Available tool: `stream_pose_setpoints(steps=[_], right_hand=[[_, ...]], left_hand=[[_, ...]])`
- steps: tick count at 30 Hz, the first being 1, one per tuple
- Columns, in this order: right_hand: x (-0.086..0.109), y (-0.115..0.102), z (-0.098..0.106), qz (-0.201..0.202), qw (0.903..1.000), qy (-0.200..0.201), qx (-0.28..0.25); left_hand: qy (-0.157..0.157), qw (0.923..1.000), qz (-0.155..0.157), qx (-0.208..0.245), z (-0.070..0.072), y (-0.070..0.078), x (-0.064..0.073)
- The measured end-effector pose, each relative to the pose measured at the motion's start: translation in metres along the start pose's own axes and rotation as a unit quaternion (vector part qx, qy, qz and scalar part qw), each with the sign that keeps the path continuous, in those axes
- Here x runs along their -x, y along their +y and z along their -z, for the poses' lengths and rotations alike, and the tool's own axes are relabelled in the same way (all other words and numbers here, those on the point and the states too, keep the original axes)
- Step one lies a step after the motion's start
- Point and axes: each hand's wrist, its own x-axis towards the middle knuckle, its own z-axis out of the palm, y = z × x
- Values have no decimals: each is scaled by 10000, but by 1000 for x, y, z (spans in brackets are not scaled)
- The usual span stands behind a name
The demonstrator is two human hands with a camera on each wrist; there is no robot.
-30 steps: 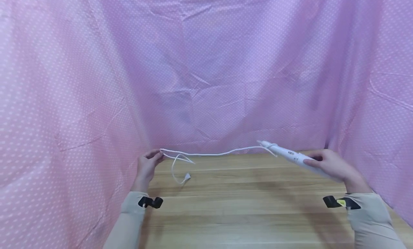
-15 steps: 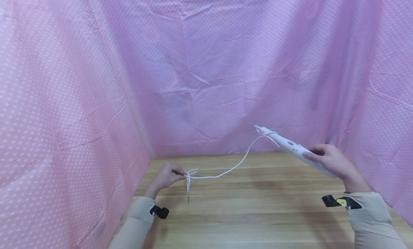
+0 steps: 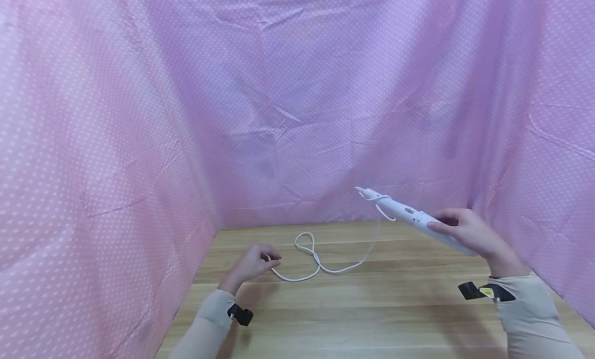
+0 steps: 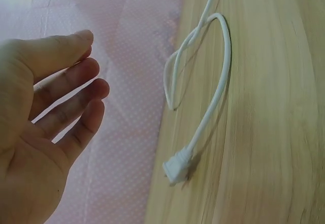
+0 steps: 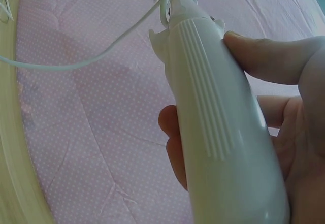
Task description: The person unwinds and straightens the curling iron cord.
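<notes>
My right hand (image 3: 469,232) grips a white corded appliance (image 5: 218,132) that looks like a hair styling iron, its thumb on one side and fingers on the other. The iron is tilted, narrow cord end up toward the left. A turn of the white cord (image 3: 341,270) wraps that end, and the rest drops in a loop to the wooden table. My left hand (image 4: 56,82) hovers over the table's left part with fingers loosely bent and nothing between them. The plug (image 4: 177,166) lies on the wood beside it; in the head view that hand hides it.
The wooden table (image 3: 353,317) spreads below both hands. Pink dotted cloth (image 3: 297,116) hangs at the back and along both sides, close to the table's edges. Black wrist cameras sit on both sleeves.
My left hand has moved right and down, then let go of the bunched cord, which now lies looped on the table. The right hand raised the iron, then shifted slightly left.
</notes>
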Motion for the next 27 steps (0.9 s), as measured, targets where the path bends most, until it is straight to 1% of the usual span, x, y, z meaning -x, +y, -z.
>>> stream_pose_setpoints(steps=[6,9,12,17,20,23,25,27], right_hand=[[-3,-4,-2,42,10000,-54,26],[-5,-5,-2,34,10000,-59,43],[-7,-8,-3,-3,9999,-115,42],[-9,-12,-3,-69,9998,-187,42],[-10,-15,-4,-41,9998,-182,19],[-11,-16,-5,17,9998,-209,-39],[-12,-17,-5,47,9996,-254,-96],[-13,-17,-5,72,9994,-305,-173]], left_hand=[[324,9988,312,184,-1,3,0],[465,9968,477,448,-1,8,-2],[580,9923,717,826,-4,16,-7],[726,9852,844,1305,-11,33,-27],[757,9822,821,1511,-18,40,-40],[755,9775,794,1804,-24,44,-53],[803,9716,734,2104,-29,48,-62],[885,9628,632,2473,-34,52,-71]])
